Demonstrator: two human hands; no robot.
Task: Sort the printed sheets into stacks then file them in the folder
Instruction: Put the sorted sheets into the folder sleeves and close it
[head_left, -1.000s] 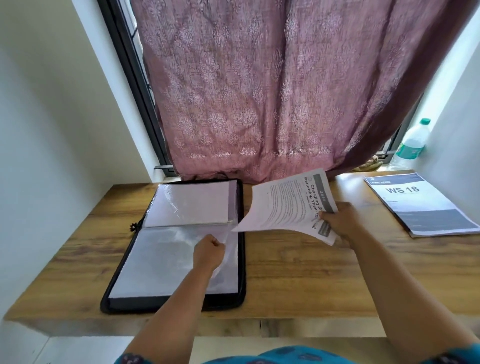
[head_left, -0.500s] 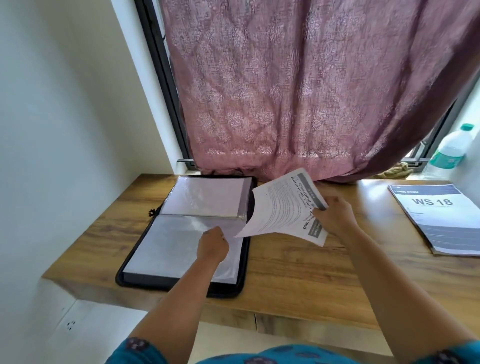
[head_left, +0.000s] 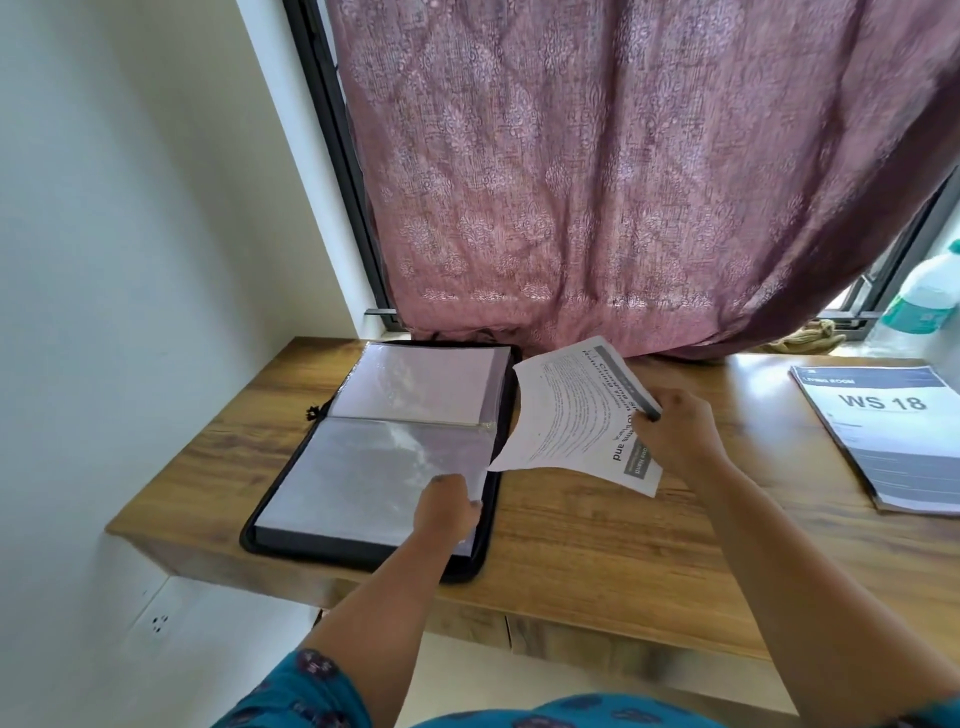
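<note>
A black zip folder (head_left: 488, 530) lies open on the left of the wooden desk (head_left: 597, 545), its clear plastic sleeves (head_left: 374, 467) showing. My left hand (head_left: 448, 506) pinches the right edge of the near sleeve, fingers curled. My right hand (head_left: 675, 439) grips a few printed sheets (head_left: 571, 421) by their right edge and holds them tilted just above the folder's right side. A stack of printed sheets titled "WS 18" (head_left: 893, 441) lies flat at the desk's right end.
A pink patterned curtain (head_left: 597, 182) hangs over the window behind the desk. A clear bottle with a green label (head_left: 924, 296) stands on the sill at far right. A white wall (head_left: 130, 260) closes off the left, with a socket (head_left: 160, 621) below desk level.
The camera has swung left and nearer, so the folder sits more central. My right hand has brought the sheets a little closer to the folder; my left hand keeps hold of the sleeve edge.
</note>
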